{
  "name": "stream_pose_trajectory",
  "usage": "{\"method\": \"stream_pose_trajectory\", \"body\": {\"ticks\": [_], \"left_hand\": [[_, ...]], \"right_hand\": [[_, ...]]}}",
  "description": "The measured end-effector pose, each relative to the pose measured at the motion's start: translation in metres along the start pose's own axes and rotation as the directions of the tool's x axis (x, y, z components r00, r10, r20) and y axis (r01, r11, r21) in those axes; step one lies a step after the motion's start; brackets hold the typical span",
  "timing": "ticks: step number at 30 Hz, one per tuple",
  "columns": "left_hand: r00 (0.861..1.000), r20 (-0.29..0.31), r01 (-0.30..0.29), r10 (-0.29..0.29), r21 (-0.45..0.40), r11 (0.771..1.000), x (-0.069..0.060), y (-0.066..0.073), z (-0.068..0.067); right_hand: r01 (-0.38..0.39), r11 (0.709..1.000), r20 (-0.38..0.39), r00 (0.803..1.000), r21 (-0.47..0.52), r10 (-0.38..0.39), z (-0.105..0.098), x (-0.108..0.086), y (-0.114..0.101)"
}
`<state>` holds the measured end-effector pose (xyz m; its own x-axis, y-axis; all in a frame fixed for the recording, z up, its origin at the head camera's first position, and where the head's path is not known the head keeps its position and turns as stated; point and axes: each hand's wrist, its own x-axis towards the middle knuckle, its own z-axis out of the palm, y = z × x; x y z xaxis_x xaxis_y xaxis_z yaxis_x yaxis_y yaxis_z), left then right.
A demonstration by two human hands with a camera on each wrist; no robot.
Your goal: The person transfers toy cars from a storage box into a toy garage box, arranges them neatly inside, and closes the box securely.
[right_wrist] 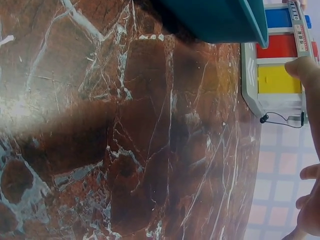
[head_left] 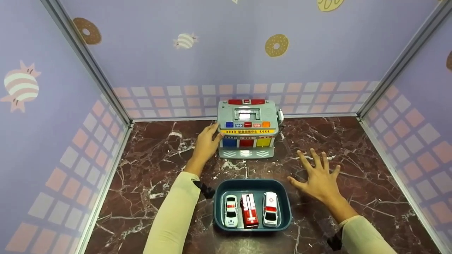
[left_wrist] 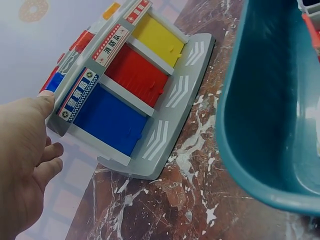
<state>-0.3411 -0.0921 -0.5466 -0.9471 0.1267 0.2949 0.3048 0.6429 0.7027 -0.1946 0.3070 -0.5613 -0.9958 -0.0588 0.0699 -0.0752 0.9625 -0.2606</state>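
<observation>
Lilac walls printed with doughnuts and sweets are enclosing a glossy, red-brown marbled counter. Near the back wall, a toy rescue garage is standing upright; the left hand is touching its left side with loose fingers, while the right hand is spreading wide, holding nothing. A one-sided push could be skewing the garage on that smooth-looking surface, and a low forearm could be bumping the tray carrying a police car, fire engine and ambulance.
</observation>
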Motion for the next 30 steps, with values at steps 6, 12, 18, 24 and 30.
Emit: {"method": "stream_pose_trajectory", "body": {"ticks": [6, 12, 18, 24, 30], "left_hand": [[1.000, -0.011, 0.015, -0.016, -0.074, 0.997, 0.006, -0.001, 0.000], [0.996, 0.004, 0.094, -0.094, -0.120, 0.988, 0.011, -0.001, 0.001], [0.957, 0.044, 0.290, -0.288, -0.249, 0.924, 0.015, 0.005, 0.001], [0.920, 0.052, 0.386, -0.388, -0.291, 0.875, 0.016, 0.009, 0.002], [0.918, 0.045, 0.390, -0.394, -0.282, 0.876, 0.016, 0.006, 0.006]], "right_hand": [[0.000, 1.000, -0.006, 1.000, 0.002, 0.000, 0.001, 0.000, 0.001], [0.001, 1.000, -0.013, 1.000, 0.002, -0.001, 0.003, 0.001, 0.002], [0.000, 1.000, -0.017, 1.000, 0.003, 0.000, 0.002, 0.001, 0.001], [-0.002, 1.000, -0.013, 1.000, 0.001, 0.002, 0.005, 0.002, 0.001], [0.003, 1.000, -0.005, 1.000, 0.012, -0.003, 0.008, 0.002, 0.000]]}}
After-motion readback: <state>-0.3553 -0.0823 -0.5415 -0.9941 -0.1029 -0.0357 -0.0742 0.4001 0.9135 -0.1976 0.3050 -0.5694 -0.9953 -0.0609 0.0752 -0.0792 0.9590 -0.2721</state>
